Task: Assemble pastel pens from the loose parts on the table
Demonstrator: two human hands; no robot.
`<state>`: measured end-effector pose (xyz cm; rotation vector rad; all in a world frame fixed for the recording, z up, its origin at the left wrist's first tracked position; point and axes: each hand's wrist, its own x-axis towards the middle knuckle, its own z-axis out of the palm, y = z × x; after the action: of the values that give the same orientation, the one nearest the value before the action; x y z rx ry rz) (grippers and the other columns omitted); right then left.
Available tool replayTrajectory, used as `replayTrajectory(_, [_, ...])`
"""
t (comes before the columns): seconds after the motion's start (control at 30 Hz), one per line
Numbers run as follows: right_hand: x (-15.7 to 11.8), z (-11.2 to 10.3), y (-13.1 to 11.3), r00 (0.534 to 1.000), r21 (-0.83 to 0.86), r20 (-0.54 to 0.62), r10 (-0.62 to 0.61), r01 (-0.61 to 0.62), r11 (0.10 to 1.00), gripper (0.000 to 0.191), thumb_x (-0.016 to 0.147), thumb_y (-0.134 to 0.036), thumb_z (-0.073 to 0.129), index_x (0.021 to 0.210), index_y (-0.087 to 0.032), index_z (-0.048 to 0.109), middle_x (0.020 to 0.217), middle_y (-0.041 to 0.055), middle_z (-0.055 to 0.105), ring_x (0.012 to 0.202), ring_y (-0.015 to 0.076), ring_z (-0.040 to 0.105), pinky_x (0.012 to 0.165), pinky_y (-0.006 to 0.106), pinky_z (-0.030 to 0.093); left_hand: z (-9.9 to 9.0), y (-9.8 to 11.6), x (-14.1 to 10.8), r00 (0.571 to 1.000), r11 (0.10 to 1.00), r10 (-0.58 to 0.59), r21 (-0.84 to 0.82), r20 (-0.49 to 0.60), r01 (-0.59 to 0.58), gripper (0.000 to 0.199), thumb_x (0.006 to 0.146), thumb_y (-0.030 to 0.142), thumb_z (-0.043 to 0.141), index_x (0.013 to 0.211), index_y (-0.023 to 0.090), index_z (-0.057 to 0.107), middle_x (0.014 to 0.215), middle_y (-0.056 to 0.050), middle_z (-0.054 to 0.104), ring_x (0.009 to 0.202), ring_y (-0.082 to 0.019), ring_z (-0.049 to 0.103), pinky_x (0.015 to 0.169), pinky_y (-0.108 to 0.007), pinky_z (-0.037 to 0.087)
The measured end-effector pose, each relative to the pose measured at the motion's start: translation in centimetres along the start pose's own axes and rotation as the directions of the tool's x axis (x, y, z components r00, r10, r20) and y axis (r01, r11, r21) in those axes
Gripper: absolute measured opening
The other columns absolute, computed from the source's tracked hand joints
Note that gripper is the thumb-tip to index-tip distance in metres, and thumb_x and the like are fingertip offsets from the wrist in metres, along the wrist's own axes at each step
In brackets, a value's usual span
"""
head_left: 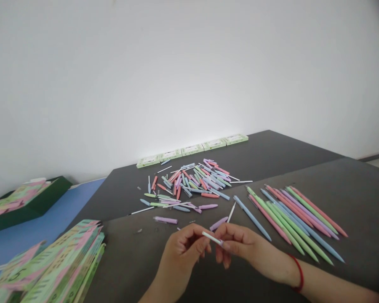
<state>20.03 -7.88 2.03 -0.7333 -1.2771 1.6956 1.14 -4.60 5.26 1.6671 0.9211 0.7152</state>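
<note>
A thin white pen refill (211, 237) spans the gap between my two hands above the near part of the table. My left hand (186, 252) is closed, thumb and forefinger pinching at the refill's left end. At its other end, my right hand (244, 248) pinches a small purple pen part, mostly hidden by the fingers. Just beyond my fingertips lie a purple pen barrel piece (219, 223) and another white refill (231, 212). A second purple barrel piece (166, 220) rests farther left.
A heap of pastel pen parts (192, 181) covers the table's middle. Whole pens (290, 223) lie in a slanted row at right. Flat boxes (192, 150) line the wall edge. Stacked printed cartons (57, 265) stand near left, with a dark green box (31, 206) behind them.
</note>
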Motion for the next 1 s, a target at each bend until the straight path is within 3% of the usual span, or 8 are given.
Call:
replayTrajectory(0.1, [-0.4, 0.5, -0.3, 0.999, -0.056, 0.003, -0.042, 0.042, 0.998, 0.016, 0.087, -0.028, 0.057, 0.098, -0.016, 0.058, 0.083, 0.0032, 0.063, 0.074, 0.0144, 0.059, 0.070, 0.029, 0.047, 0.2, 1.2, -0.9, 0.990, 0.984, 0.136, 0.122, -0.034, -0.131, 0.013, 0.083, 0.019, 0.052, 0.089, 0.019, 0.065, 0.067, 0.002, 0.060, 0.059, -0.011, 0.053, 0.055, -0.020, 0.041])
replayTrajectory(0.2, [-0.7, 0.9, -0.4, 0.998, -0.096, -0.005, -0.059, 0.058, 0.994, 0.015, 0.088, -0.028, 0.056, 0.097, -0.017, 0.058, 0.085, 0.0031, 0.062, 0.075, 0.0150, 0.059, 0.071, 0.029, 0.048, 0.4, 2.1, -1.4, 0.973, 0.949, 0.226, 0.214, 0.041, -0.230, 0.024, 0.081, 0.013, 0.053, 0.101, 0.021, 0.061, 0.073, 0.001, 0.065, 0.058, -0.011, 0.055, 0.056, -0.020, 0.043])
replayTrajectory(0.3, [-1.0, 1.0, -0.5, 0.998, -0.165, 0.005, -0.069, 0.069, 0.984, 0.014, 0.089, -0.027, 0.054, 0.100, -0.018, 0.057, 0.088, 0.0038, 0.063, 0.079, 0.0159, 0.060, 0.074, 0.031, 0.048, 0.5, 2.6, -1.5, 0.962, 0.925, 0.251, 0.266, 0.108, -0.271, 0.014, 0.083, 0.013, 0.053, 0.089, 0.020, 0.063, 0.072, 0.000, 0.066, 0.061, -0.011, 0.058, 0.060, -0.020, 0.043])
replayTrajectory(0.5, [-1.7, -0.1, -0.4, 0.990, -0.420, -0.032, -0.134, 0.108, 0.901, 0.025, 0.092, -0.022, 0.049, 0.117, -0.026, 0.049, 0.093, 0.0027, 0.067, 0.089, 0.0163, 0.062, 0.081, 0.031, 0.047, -1.0, 4.3, -1.9, 0.962, 0.897, 0.272, 0.367, -0.018, -0.246, 0.012, 0.085, 0.016, 0.054, 0.087, 0.022, 0.064, 0.072, 0.002, 0.063, 0.062, -0.011, 0.056, 0.058, -0.019, 0.040])
replayTrajectory(0.77, [-3.0, -0.8, -0.1, 0.955, -0.610, -0.078, -0.286, 0.181, 0.772, 0.047, 0.093, -0.020, 0.046, 0.132, -0.041, 0.031, 0.096, -0.0007, 0.070, 0.094, 0.0179, 0.065, 0.085, 0.033, 0.050, -2.7, 7.3, -3.9, 0.906, 0.877, 0.405, 0.331, -0.121, -0.348, 0.013, 0.086, 0.016, 0.053, 0.090, 0.024, 0.061, 0.068, 0.004, 0.059, 0.057, -0.010, 0.054, 0.054, -0.020, 0.040])
replayTrajectory(0.9, [-3.5, -0.8, -0.3, 0.904, -0.678, 0.006, -0.427, 0.318, 0.663, 0.058, 0.093, -0.021, 0.046, 0.141, -0.040, 0.020, 0.091, 0.0009, 0.073, 0.099, 0.0215, 0.065, 0.088, 0.035, 0.052, -2.8, 7.9, -4.1, 0.895, 0.881, 0.427, 0.285, -0.131, -0.378, 0.012, 0.085, 0.013, 0.053, 0.088, 0.021, 0.062, 0.070, 0.001, 0.061, 0.059, -0.010, 0.055, 0.055, -0.019, 0.042])
replayTrajectory(1.0, [-4.0, -0.9, -0.3, 0.875, -0.699, 0.013, -0.483, 0.354, 0.622, 0.063, 0.092, -0.024, 0.047, 0.145, -0.035, 0.015, 0.090, 0.0017, 0.074, 0.104, 0.0227, 0.064, 0.089, 0.035, 0.053, -2.6, 7.9, -4.0, 0.883, 0.865, 0.463, 0.257, -0.076, -0.431, 0.011, 0.086, 0.013, 0.053, 0.089, 0.018, 0.063, 0.071, -0.001, 0.063, 0.061, -0.011, 0.058, 0.055, -0.020, 0.044])
